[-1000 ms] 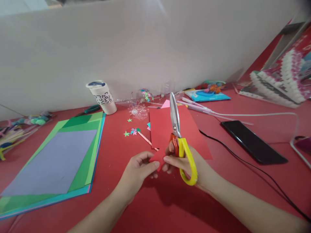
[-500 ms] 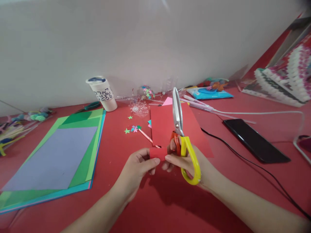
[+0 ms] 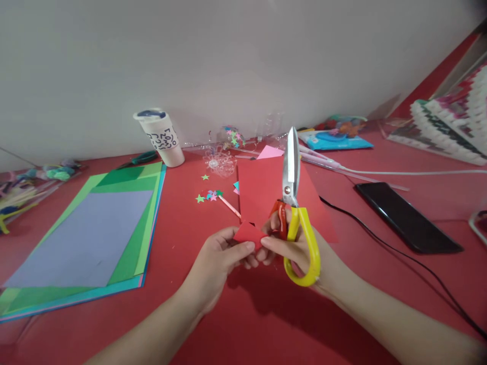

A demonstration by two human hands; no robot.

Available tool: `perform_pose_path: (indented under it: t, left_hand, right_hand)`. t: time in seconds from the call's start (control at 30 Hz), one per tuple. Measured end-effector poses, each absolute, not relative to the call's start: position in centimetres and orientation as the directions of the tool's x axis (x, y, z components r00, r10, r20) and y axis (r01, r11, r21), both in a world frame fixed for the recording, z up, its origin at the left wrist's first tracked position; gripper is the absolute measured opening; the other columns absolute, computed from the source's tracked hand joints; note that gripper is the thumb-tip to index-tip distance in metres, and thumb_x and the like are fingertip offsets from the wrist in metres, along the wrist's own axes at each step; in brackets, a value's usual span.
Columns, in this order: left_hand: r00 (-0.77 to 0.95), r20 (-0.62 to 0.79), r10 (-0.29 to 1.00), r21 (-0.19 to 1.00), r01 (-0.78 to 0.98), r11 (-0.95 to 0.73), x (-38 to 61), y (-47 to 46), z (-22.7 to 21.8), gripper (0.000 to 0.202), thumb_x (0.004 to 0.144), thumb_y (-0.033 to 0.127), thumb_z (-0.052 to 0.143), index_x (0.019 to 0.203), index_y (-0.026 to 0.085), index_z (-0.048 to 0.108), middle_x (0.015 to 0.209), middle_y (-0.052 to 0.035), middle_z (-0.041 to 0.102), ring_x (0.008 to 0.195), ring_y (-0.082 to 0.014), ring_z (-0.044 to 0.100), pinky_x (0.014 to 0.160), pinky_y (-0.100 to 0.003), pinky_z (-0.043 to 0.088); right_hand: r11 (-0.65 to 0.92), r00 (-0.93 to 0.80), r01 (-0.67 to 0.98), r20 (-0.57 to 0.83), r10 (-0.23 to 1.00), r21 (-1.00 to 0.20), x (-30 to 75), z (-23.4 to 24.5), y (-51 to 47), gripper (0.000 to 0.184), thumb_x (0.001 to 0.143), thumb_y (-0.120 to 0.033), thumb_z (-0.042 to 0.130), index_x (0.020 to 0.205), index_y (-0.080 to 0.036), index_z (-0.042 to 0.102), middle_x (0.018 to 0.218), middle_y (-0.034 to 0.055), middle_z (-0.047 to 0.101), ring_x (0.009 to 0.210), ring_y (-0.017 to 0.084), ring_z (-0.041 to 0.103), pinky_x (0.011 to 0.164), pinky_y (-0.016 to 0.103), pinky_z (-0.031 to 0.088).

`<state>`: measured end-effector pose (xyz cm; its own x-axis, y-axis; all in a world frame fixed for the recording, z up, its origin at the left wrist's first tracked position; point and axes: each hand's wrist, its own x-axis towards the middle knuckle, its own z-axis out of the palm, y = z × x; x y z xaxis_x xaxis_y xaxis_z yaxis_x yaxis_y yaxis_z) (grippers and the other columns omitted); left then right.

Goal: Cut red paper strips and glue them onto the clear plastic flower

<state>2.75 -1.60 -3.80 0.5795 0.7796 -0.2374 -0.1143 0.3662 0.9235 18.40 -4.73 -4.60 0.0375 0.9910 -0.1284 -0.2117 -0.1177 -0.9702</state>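
The left hand (image 3: 219,257) clamps a small piece of red paper (image 3: 249,233) between thumb and fingers; the right hand (image 3: 299,251) pinches its other end, so the piece sits between both hands, above the table (image 3: 182,319). Its longer extent runs side to side, one corner pointing away from the person. Yellow-and-orange-handled scissors (image 3: 291,188) also hang in the right hand, blades together, long axis nearly upright, tips up. Just beyond lies a larger red sheet (image 3: 262,187); star-shaped confetti (image 3: 212,195) is scattered left of it. Farther out are a black smartphone (image 3: 407,218), stacked colored paper (image 3: 83,235) and a white lidded tumbler (image 3: 163,139), its black lettering too distorted to read surely.
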Motion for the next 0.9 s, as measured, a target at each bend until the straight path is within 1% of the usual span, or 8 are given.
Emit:
perform_pose_path:
  t: [0.17,0.37,0.53,0.6,0.7,0.8,0.87,0.9]
  left_hand:
    - [0.555,-0.239,0.797,0.909,-0.161,0.385,2.8,-1.7,-3.8,0.007,0.082,0.021,0.060,0.082,0.014,0.062,0.069,-0.0030,0.066,0.064,-0.0117,0.057,0.062,-0.023,0.041]
    - [0.572,-0.250,0.781,0.899,-0.162,0.407,2.9,-1.7,-4.0,0.008,0.081,0.021,0.063,0.085,0.014,0.063,0.071,-0.0024,0.065,0.067,-0.0118,0.057,0.065,-0.024,0.042]
    - [0.538,-0.255,0.803,0.912,-0.142,0.385,2.8,-1.6,-4.0,0.010,0.079,0.023,0.065,0.083,0.014,0.064,0.070,-0.0028,0.067,0.063,-0.0116,0.060,0.062,-0.023,0.044]
    - [0.512,-0.260,0.819,0.917,-0.133,0.375,2.8,-1.6,-3.9,0.010,0.078,0.024,0.065,0.079,0.015,0.061,0.067,-0.0021,0.068,0.060,-0.0121,0.062,0.060,-0.023,0.046]
    - [0.478,-0.249,0.843,0.930,-0.125,0.345,2.9,-1.6,-3.8,0.013,0.078,0.025,0.065,0.076,0.016,0.057,0.065,-0.0012,0.067,0.058,-0.0130,0.063,0.058,-0.024,0.047]
    - [0.434,-0.223,0.873,0.940,-0.141,0.310,2.7,-1.3,-3.7,0.012,0.075,0.022,0.068,0.074,0.015,0.058,0.064,0.0001,0.067,0.055,-0.0101,0.061,0.056,-0.022,0.046]
    - [0.379,-0.226,0.897,0.933,-0.183,0.312,2.4,-0.8,-3.5,0.014,0.072,0.022,0.070,0.071,0.015,0.058,0.063,0.0001,0.068,0.054,-0.0096,0.061,0.057,-0.021,0.046]
    - [0.350,-0.229,0.908,0.924,-0.217,0.316,2.3,-0.5,-3.4,0.016,0.070,0.022,0.072,0.068,0.015,0.057,0.062,0.0001,0.067,0.054,-0.0099,0.061,0.057,-0.022,0.046]
  right_hand:
    - [-0.118,0.024,-0.170,-0.123,0.992,-0.978,18.7,-4.6,-4.9,0.044,0.067,-0.039,0.074,0.080,-0.024,0.035,0.061,-0.0076,0.059,0.053,0.015,0.067,0.053,0.028,0.057]
    - [-0.118,0.044,-0.186,-0.129,0.991,-0.975,18.6,-4.8,-4.9,0.046,0.065,-0.041,0.075,0.079,-0.025,0.034,0.061,-0.0080,0.056,0.053,0.016,0.067,0.054,0.030,0.057]
    - [-0.125,0.045,-0.171,-0.134,0.990,-0.977,18.6,-5.1,-4.7,0.046,0.064,-0.041,0.076,0.080,-0.024,0.035,0.063,-0.0078,0.055,0.052,0.014,0.065,0.047,0.025,0.052]
    - [-0.131,0.039,-0.153,-0.138,0.990,-0.980,18.6,-5.2,-4.7,0.046,0.064,-0.042,0.076,0.079,-0.024,0.036,0.062,-0.0077,0.054,0.052,0.014,0.064,0.043,0.023,0.049]
    - [-0.152,0.034,-0.130,-0.157,0.987,-0.980,18.5,-5.0,-4.8,0.047,0.063,-0.047,0.075,0.078,-0.024,0.037,0.059,-0.0077,0.052,0.051,0.014,0.061,0.042,0.024,0.047]
    - [-0.149,0.028,-0.004,-0.149,0.988,-0.989,18.9,-4.5,-5.0,0.044,0.070,-0.058,0.065,0.075,-0.024,0.038,0.050,-0.0081,0.047,0.042,0.011,0.050,0.041,0.024,0.041]
    - [-0.141,0.005,0.167,-0.142,0.990,-0.976,19.4,-3.9,-5.1,0.046,0.073,-0.065,0.057,0.070,-0.023,0.038,0.046,-0.0076,0.042,0.040,0.009,0.041,0.042,0.024,0.035]
    - [-0.130,-0.024,0.249,-0.140,0.990,-0.960,19.7,-3.6,-5.3,0.048,0.073,-0.067,0.055,0.069,-0.023,0.039,0.048,-0.0068,0.041,0.043,0.009,0.039,0.043,0.025,0.033]
